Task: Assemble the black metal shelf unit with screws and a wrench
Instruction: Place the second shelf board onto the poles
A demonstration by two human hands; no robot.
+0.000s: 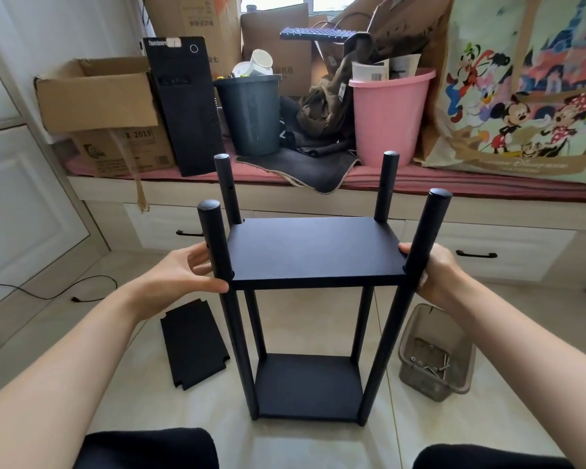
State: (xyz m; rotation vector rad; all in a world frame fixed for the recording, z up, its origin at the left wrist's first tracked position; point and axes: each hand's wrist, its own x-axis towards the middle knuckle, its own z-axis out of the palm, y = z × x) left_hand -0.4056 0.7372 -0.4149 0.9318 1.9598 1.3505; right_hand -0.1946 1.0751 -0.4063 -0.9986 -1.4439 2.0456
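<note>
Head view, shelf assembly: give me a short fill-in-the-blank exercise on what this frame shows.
1. The shelf unit stands on ____ upright poles.
2. A spare shelf panel lies flat on the ____.
3. The left hand and right hand hold the unit at its ____ shelf.
4. The screws lie in the grey ____.

Missing words: four; floor; upper; bin

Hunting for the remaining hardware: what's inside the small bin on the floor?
Inside the bin, several loose screws and a metal wrench lie on its bottom; its near wall hides the front corner.
</note>
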